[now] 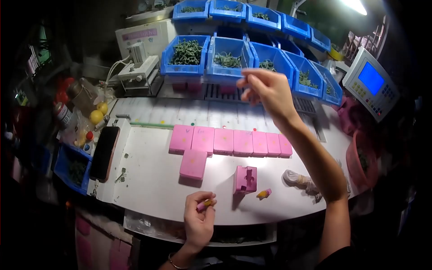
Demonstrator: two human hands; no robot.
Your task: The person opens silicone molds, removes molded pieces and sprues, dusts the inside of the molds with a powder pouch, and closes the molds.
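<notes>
My left hand (pixel 200 218) is low at the centre, fingers curled round a small pink and yellow piece (pixel 204 205). My right hand (pixel 265 90) is raised in front of the blue bins, with thumb and fingertips pinched together; what they hold, if anything, is too small to name. Between the hands, on the white table (pixel 148 189), stands a pink block (pixel 245 179) with a dark cut-out in it. Another pink and yellow piece (pixel 264 194) lies to its right. Behind them is a row of flat pink blocks (pixel 223 141), with one more block (pixel 193 164) in front of the row.
Blue bins (pixel 186 56) of green pieces rise in tiers at the back. A phone (pixel 105 153) lies left, a white bundle (pixel 299 179) right. A control panel (pixel 371 83) and a pink basket (pixel 361 159) stand far right. A white machine (pixel 144 49) is back left.
</notes>
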